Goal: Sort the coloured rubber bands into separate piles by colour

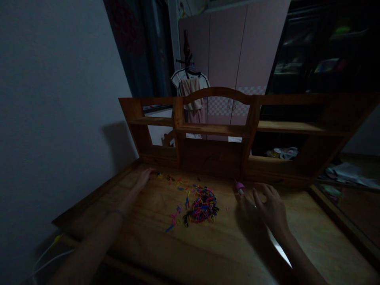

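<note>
Loosely curled is the grip of the right hand point(270, 206), at right of the frame, with the fingers bent toward the thumb; whether anything thin is pinched there cannot be told in the dim light. By its detached shadow, it seems to be raised off the counter point(142, 229). Just beyond its fingertips, a pink object point(240, 187) with a pale end is laid, perhaps so that it can be reached easily.

At left of centre, the left hand point(145, 178) is stretched low toward the counter's back edge, near a small dark-and-yellow piece point(159, 175); whether that is touched, or the grip closed, cannot be told. Between the hands, a pile of small coloured pieces point(204, 204) is gathered at the frame's centre, apparently kept within reach of both. Loose pieces point(173, 219) are scattered to its left, presumably set apart from the heap. Behind, a wooden shelf point(213, 128) is stood along the back, and clothes point(191, 85) are hung farther off.
</note>
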The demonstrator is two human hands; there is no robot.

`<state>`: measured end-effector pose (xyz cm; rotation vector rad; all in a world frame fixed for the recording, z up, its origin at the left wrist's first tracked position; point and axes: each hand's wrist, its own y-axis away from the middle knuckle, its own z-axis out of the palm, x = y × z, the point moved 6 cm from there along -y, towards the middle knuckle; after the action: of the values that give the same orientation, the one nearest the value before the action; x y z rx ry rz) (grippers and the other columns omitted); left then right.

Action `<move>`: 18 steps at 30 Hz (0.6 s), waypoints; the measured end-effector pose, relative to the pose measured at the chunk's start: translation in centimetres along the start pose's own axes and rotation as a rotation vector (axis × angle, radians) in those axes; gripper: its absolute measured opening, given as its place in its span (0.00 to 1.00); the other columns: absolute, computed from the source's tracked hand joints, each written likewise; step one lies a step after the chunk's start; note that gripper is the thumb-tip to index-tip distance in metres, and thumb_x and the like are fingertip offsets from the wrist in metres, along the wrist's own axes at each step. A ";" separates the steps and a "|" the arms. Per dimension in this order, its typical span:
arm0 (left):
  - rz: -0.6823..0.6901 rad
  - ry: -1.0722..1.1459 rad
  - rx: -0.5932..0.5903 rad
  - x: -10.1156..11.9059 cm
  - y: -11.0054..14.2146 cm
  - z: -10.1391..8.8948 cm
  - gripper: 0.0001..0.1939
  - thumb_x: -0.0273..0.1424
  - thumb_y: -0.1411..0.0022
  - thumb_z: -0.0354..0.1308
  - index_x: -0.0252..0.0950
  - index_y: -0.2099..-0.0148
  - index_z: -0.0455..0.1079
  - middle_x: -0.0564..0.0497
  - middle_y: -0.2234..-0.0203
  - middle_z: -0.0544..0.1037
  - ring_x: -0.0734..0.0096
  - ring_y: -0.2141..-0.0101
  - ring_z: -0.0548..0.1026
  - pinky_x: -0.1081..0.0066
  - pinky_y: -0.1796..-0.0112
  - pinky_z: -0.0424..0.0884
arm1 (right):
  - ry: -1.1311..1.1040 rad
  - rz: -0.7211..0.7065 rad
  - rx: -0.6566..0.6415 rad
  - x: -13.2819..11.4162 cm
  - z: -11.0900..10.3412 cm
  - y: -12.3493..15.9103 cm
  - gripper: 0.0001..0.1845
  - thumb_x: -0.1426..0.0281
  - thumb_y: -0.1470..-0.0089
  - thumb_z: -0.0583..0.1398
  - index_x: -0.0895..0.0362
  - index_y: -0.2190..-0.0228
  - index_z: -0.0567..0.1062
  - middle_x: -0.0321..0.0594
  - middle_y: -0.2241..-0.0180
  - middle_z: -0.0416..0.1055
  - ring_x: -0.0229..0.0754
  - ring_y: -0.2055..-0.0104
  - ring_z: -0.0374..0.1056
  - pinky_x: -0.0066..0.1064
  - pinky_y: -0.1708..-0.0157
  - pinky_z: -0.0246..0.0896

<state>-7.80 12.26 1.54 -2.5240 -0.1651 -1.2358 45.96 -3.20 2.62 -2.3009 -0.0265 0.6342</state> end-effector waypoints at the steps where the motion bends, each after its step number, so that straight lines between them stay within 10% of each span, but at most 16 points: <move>1: -0.002 0.025 -0.044 0.0 -0.2 1.1 0.16 0.38 0.33 0.55 0.32 0.50 0.70 0.45 0.54 0.75 0.61 0.54 0.74 0.55 0.53 0.71 | -0.001 -0.001 -0.003 0.0 0.0 0.0 0.16 0.59 0.40 0.55 0.54 0.56 0.73 0.46 0.56 0.71 0.51 0.54 0.67 0.41 0.55 0.63; 6: 0.054 0.155 -0.248 2.8 0.8 7.8 0.18 0.42 0.33 0.54 0.31 0.56 0.73 0.45 0.59 0.78 0.63 0.56 0.76 0.56 0.51 0.69 | 0.001 -0.003 -0.019 -0.2 0.1 -0.1 0.15 0.59 0.40 0.54 0.54 0.57 0.73 0.46 0.57 0.71 0.51 0.55 0.67 0.41 0.57 0.63; 12: 0.213 0.250 -0.450 8.6 10.9 15.5 0.26 0.44 0.31 0.42 0.34 0.53 0.76 0.46 0.56 0.80 0.63 0.54 0.76 0.65 0.50 0.69 | 0.006 -0.004 -0.006 -0.1 -0.1 -0.1 0.16 0.59 0.40 0.54 0.54 0.56 0.72 0.47 0.56 0.71 0.51 0.55 0.67 0.41 0.56 0.63; 18: 0.302 0.147 -0.442 11.9 14.7 16.6 0.24 0.42 0.30 0.41 0.38 0.50 0.75 0.49 0.56 0.80 0.66 0.56 0.77 0.69 0.54 0.71 | 0.002 0.002 -0.002 0.1 -0.1 0.0 0.15 0.59 0.40 0.55 0.54 0.56 0.72 0.46 0.56 0.71 0.51 0.55 0.67 0.40 0.57 0.63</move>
<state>15.47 3.57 -2.11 -2.6587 0.5627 -1.4443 46.11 -3.22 2.64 -2.3033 -0.0234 0.6336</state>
